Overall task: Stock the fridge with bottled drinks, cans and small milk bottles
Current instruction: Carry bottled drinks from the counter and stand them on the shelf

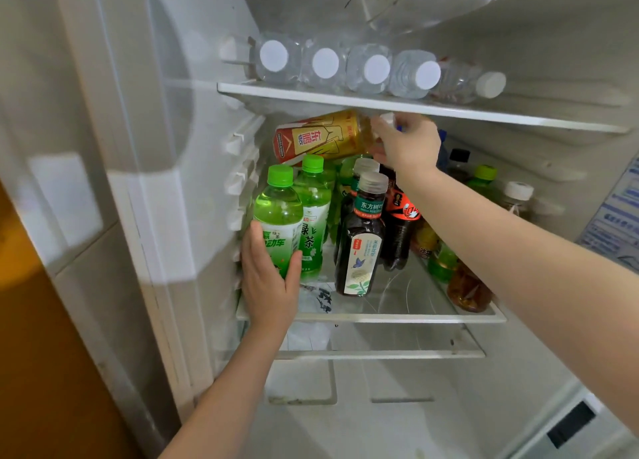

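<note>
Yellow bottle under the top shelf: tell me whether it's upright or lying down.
Lying down. The yellow bottle is horizontal above the green caps, its cap end gripped by the right hand.

Yellow bottle [323, 137], lying atop green-capped bottles under upper shelf: red label reads 东鹏. Front green bottle [278, 216] at middle shelf's left edge: 绿茶 small, 动车 below, first character hidden. Second green bottle [313, 213] behind it: 统一, large 绿茶. Dark tea bottle [361, 241]: green neck band 东方树叶; smaller print unreadable. Sticker [619, 223] on right wall: blurred.
</note>
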`<state>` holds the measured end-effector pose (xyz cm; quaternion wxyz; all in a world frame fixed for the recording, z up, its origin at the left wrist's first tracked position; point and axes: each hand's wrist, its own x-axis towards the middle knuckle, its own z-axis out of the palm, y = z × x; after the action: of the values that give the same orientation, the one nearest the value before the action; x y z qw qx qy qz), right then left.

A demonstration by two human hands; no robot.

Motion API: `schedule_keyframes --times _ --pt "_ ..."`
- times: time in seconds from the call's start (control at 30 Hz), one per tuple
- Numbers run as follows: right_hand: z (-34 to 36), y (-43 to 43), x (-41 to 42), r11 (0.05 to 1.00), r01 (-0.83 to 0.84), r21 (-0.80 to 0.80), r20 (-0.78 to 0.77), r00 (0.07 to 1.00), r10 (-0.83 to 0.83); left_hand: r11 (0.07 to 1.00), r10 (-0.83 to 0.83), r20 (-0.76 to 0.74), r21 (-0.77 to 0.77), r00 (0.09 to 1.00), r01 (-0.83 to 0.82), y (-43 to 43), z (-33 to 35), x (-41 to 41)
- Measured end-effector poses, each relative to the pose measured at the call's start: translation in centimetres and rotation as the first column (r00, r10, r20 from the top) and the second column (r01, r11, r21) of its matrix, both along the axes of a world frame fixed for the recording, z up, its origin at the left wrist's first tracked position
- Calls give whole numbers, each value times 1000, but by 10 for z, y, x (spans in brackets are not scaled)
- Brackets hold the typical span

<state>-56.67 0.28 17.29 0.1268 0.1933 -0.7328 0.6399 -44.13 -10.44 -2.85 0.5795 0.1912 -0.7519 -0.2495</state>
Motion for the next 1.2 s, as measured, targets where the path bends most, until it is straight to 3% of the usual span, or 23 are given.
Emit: schedule_keyframes --times 0.17,0.5,0.8,0.97,1.1,1.2 --pt "-8 21 1 987 8 -163 38 999 -2 999 4 -10 -49 1000 -5 3 2 0" --pt "-29 69 7 897 -34 -442 167 979 120 997 11 -65 77 998 -6 8 5 0" --pt "-61 126 32 751 16 -660 196 969 152 998 42 -146 -37 988 -48 23 8 -8" --pt "-74 161 36 790 -1 -614 174 975 137 945 130 -260 -259 957 -199 40 19 -16" --pt "-61 184 34 894 -72 -443 74 990 117 959 -29 -283 -280 959 -53 64 33 -24" --pt "-45 198 30 968 -151 -201 -84 987 137 944 -103 -293 -330 951 1 74 37 -25"
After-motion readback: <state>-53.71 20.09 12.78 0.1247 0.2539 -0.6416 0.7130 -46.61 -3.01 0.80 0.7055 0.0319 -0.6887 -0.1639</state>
